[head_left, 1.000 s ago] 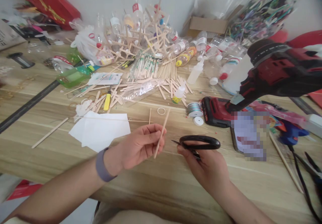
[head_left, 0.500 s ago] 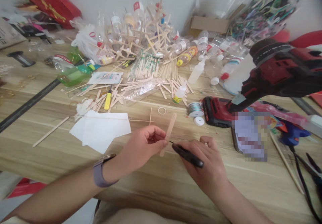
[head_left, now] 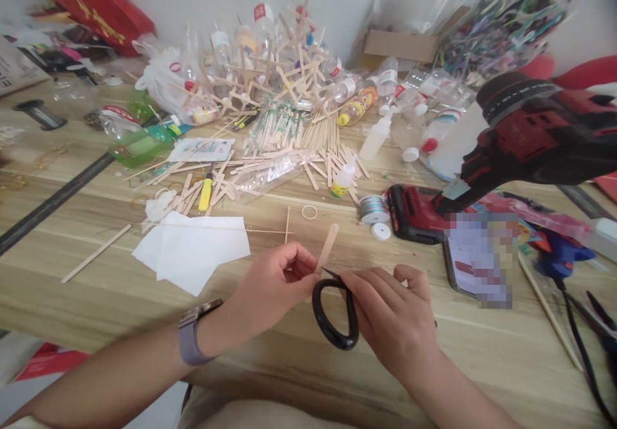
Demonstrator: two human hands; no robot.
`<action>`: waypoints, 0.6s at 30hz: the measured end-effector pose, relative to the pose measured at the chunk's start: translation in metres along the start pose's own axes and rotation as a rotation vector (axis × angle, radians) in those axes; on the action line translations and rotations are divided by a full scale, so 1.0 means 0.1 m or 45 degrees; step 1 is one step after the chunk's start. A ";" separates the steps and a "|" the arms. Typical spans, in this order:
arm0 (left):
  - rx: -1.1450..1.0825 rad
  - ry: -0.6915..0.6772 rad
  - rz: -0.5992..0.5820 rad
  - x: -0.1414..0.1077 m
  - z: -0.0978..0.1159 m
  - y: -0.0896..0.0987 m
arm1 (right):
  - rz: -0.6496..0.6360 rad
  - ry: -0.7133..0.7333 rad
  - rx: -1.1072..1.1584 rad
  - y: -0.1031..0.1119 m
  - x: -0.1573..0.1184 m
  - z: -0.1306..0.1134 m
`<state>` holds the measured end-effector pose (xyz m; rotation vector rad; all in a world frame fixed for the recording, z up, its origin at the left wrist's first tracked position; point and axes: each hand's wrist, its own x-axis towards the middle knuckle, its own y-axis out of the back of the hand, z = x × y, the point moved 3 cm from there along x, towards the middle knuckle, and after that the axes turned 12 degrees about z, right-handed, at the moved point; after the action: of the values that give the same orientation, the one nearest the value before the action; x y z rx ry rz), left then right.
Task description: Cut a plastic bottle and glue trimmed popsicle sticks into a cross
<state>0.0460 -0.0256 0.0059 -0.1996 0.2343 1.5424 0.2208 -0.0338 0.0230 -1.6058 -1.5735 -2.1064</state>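
My left hand (head_left: 284,274) pinches a flat wooden craft stick (head_left: 328,244) between thumb and fingers. The stick slants up and away, its lower part mostly behind my thumb. My right hand (head_left: 393,316) is closed around black-handled scissors (head_left: 355,332), with one large handle loop hanging toward me. Their dark pointed tip lies against or just over the stick, close to my left fingertips; exact contact I cannot tell. Just beyond my left hand lie a thin wooden stick (head_left: 287,224) and a pale rubber band (head_left: 309,211). White paper sheets (head_left: 193,249) lie to its left.
A spool of thread (head_left: 373,209), a red-black power drill (head_left: 419,213) and a phone (head_left: 475,268) stand or lie to the right. Behind are loose craft sticks (head_left: 226,178), a glue bottle (head_left: 343,178), a yellow-handled tool (head_left: 205,194) and several plastic bottles (head_left: 351,88).
The scissors have turned in my right hand, so a handle loop now shows below the fingers. The craft stick and my left hand have stayed nearly in place.
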 end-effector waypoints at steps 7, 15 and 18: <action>0.011 -0.012 -0.010 0.01 -0.05 0.00 | -0.001 0.014 -0.017 -0.01 0.00 0.00; -0.093 -0.022 -0.067 0.00 0.01 -0.01 | 0.017 0.030 -0.058 0.01 0.02 0.01; -0.169 0.007 -0.091 0.02 0.01 -0.02 | 0.011 0.023 -0.054 0.01 0.02 0.01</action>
<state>0.0480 -0.0231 0.0066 -0.3139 0.1280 1.4878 0.2214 -0.0325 0.0250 -1.5987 -1.5232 -2.1582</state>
